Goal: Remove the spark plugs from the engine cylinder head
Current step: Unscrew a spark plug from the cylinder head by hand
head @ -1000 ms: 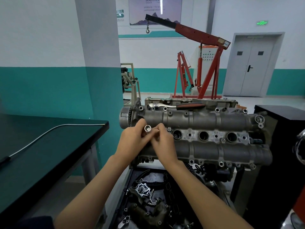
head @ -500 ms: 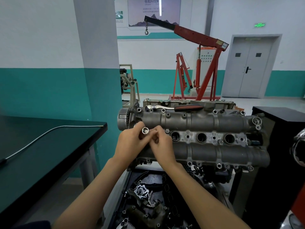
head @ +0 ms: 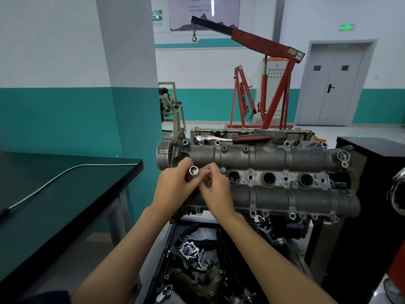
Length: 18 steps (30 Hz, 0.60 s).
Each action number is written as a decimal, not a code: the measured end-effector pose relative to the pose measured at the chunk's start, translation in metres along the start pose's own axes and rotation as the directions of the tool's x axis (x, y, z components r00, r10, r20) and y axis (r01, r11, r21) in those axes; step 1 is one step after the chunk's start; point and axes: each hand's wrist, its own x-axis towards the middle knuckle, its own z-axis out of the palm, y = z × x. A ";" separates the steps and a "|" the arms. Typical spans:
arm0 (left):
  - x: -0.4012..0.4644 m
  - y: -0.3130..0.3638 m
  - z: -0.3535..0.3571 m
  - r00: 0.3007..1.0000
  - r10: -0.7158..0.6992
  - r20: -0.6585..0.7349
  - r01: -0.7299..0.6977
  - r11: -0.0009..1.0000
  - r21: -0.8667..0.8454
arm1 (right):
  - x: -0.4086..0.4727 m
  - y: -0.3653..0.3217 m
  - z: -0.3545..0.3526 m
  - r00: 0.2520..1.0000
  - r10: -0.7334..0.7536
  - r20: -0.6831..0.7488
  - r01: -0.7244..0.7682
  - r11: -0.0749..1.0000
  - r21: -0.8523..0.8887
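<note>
Counted from the near side:
- hands: two, left hand (head: 173, 189) and right hand (head: 215, 189)
- socket (head: 193, 171): one
- open plug wells (head: 269, 178) in the cylinder head (head: 285, 196): three
- ratchet wrench (head: 232, 139): one
- red engine hoist (head: 263, 84), far: one
- black tables: two, left table (head: 54, 194) and right table (head: 372, 194)

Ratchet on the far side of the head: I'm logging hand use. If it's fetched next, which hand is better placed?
Probably the right hand: it only pinches at the socket, which the left hand grips, and the ratchet lies to the right.
</note>
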 end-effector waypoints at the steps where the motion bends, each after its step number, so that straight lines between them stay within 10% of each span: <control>1: -0.001 0.000 -0.001 1.000 0.012 0.015 -0.012 1.000 0.006 | -0.001 0.000 0.000 1.000 -0.018 0.007 0.018 1.000 -0.006; 18: -0.003 -0.002 0.000 0.997 0.076 0.010 -0.077 0.997 0.011 | -0.002 -0.004 -0.002 0.998 -0.064 0.025 0.065 0.996 -0.060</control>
